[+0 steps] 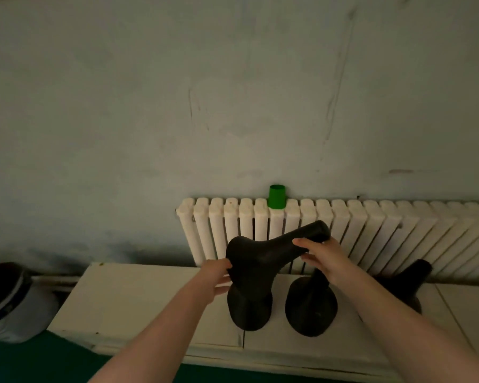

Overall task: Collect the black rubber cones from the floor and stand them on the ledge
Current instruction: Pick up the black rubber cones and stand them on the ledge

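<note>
I hold a black rubber cone [263, 252] tilted in the air above the cream ledge [138, 302], its narrow end pointing up and right. My left hand [215, 277] grips the wide base rim. My right hand [322, 255] is curled round the narrow neck. Under it, a second cone [248, 308] stands on the ledge. A third cone [310, 308] stands just to its right. A fourth cone [409, 280] is partly hidden behind my right forearm.
A white radiator [371, 230] runs along the wall behind the ledge, with a green cup [277, 196] on top. A dark-and-white bucket [9, 299] sits on the green floor [25, 363] at the left.
</note>
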`<action>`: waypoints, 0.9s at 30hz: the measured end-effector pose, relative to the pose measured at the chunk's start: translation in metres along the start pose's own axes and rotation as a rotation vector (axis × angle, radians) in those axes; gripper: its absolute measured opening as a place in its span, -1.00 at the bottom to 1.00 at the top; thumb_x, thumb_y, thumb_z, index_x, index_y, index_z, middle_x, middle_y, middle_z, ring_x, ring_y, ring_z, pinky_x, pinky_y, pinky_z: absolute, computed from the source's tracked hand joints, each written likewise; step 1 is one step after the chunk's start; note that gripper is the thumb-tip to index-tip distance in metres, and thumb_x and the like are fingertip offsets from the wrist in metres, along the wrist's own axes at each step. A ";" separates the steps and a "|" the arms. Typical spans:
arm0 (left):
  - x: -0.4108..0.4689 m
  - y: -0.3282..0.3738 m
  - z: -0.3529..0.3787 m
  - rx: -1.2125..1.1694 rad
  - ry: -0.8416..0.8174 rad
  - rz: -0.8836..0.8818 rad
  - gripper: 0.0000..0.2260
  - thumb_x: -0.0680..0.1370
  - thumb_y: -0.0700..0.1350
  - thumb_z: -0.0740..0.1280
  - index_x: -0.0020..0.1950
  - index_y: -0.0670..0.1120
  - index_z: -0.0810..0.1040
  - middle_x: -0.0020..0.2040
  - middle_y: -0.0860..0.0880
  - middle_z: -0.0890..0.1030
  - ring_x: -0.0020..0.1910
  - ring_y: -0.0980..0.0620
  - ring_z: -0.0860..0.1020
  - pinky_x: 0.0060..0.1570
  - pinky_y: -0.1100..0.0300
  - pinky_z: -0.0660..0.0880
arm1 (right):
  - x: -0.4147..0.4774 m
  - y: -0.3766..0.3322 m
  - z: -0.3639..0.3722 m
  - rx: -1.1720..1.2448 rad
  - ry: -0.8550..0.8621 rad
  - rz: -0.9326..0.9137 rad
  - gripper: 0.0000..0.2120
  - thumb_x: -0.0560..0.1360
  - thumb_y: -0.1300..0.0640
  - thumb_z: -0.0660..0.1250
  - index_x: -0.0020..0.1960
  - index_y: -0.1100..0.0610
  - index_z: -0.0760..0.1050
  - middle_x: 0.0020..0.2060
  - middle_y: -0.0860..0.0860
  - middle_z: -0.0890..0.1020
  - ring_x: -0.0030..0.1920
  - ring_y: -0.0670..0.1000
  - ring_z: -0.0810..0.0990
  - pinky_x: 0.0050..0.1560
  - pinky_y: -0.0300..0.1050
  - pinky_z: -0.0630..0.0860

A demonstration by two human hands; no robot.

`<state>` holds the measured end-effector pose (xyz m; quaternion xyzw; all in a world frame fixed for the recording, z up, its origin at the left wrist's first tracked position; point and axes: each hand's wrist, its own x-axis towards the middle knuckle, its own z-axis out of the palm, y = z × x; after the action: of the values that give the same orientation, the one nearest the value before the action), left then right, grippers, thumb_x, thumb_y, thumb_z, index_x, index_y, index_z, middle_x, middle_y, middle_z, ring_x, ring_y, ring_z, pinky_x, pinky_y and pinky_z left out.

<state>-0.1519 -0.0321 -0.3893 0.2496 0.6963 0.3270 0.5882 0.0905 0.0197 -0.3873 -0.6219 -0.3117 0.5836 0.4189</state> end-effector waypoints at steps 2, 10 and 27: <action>0.019 -0.007 0.002 0.013 -0.022 -0.044 -0.75 0.57 -0.19 0.27 0.24 -0.15 0.47 0.18 -0.12 0.55 0.11 -0.07 0.54 0.06 0.06 0.48 | 0.018 0.014 0.002 -0.002 0.015 0.046 -0.45 0.27 0.15 0.59 0.18 -0.02 0.44 0.10 0.02 0.59 0.02 0.00 0.58 -0.01 -0.09 0.58; 0.103 -0.015 0.000 0.066 -0.075 -0.203 -0.69 0.57 -0.20 0.29 0.31 -0.20 0.46 0.24 -0.16 0.52 0.20 -0.11 0.50 0.13 0.07 0.46 | 0.081 0.049 0.029 0.010 0.083 0.156 -0.27 0.30 0.20 0.57 0.39 0.09 0.34 0.21 0.10 0.54 0.17 0.10 0.56 0.22 0.08 0.53; 0.179 -0.048 -0.015 -0.007 -0.035 -0.540 -0.64 0.62 -0.13 0.19 0.41 -0.18 0.32 0.34 -0.21 0.41 0.28 -0.22 0.41 0.15 -0.04 0.44 | 0.113 0.108 0.098 -0.357 0.026 -0.002 -0.39 0.31 0.12 0.57 0.24 -0.02 0.34 0.09 -0.11 0.51 0.10 -0.09 0.49 0.12 -0.16 0.45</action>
<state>-0.1982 0.0645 -0.5412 0.0584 0.7260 0.1564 0.6671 -0.0027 0.0850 -0.5318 -0.6936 -0.4055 0.5104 0.3065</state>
